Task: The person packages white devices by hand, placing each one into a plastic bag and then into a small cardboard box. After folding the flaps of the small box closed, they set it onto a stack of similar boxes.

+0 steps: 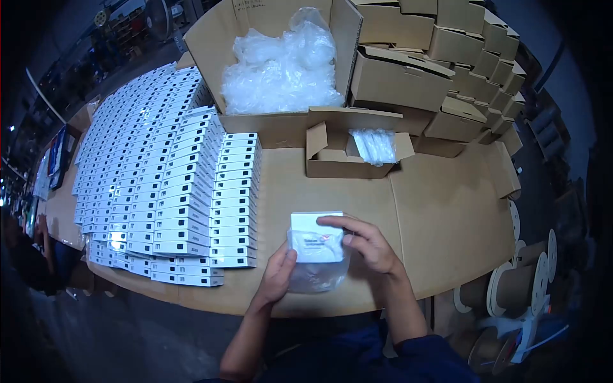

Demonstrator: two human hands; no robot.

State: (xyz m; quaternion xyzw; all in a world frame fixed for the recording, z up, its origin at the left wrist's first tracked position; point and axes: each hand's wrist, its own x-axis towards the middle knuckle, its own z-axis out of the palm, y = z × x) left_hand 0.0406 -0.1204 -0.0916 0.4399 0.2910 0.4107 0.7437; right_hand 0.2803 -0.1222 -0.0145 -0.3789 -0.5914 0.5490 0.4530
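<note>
In front of me a small white box point(317, 221) sits partly inside a clear plastic bag point(317, 282). The box's far end shows above the bag's edge, and printed text shows through the film. My left hand point(279, 273) grips the bagged box at its left side, thumb on top. At the right side, my right hand point(370, 247) has its index finger laid across the box's far edge and its thumb against the side. The undersides of both hands' grip are hidden.
Tall stacks of white boxes point(185, 185) fill the table's left. An open carton point(348, 170) holds bagged items point(374, 147). Behind it, a large carton holds clear plastic bags point(284, 73). Brown cartons point(402, 76) are piled back right; reels point(520, 284) stand below right.
</note>
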